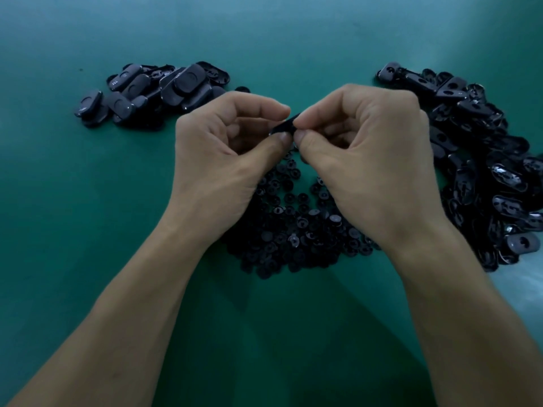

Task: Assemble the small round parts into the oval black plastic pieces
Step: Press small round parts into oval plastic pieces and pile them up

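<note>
Both my hands meet above the middle of the green table. My left hand (232,136) and my right hand (361,142) pinch one black piece (286,126) between thumbs and forefingers; only a thin edge of it shows, so I cannot tell if it is an oval piece or a round part. A heap of small round black parts (296,227) lies below the hands. Oval black pieces with open holes are piled at the right (482,160). A smaller pile of oval pieces (152,92) lies at the back left, mostly smooth side up.
The green table mat (88,201) spreads all around the piles. A pale patch (523,289) shows at the right edge, near the right pile.
</note>
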Demonstrator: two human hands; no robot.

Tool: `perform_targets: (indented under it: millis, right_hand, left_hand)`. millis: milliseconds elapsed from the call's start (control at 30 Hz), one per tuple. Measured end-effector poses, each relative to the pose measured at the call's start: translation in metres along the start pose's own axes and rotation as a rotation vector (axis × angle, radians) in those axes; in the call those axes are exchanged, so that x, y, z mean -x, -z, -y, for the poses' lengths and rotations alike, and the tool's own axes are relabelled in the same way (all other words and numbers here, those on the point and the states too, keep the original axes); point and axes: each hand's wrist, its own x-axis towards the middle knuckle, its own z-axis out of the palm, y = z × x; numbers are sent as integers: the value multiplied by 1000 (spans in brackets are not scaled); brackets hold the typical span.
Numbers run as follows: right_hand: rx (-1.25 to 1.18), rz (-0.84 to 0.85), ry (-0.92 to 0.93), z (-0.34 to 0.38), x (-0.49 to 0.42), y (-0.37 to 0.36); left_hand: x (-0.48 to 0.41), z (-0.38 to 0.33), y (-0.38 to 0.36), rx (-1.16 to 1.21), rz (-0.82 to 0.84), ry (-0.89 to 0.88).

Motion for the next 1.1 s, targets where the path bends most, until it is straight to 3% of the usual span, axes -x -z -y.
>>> perform_targets:
  millis: [467,700,1100]
  right_hand:
    - [-58,-29,-14,-5,0,-8]
    - [-218,82,-51,-8,-4,-4]
    - [-224,134,-109,-19,-7,12]
  left_hand:
    - [-1,0,1,22,-25,27]
    - [-1,1,3,79,-69,32]
    - [1,2,1,75,37,38]
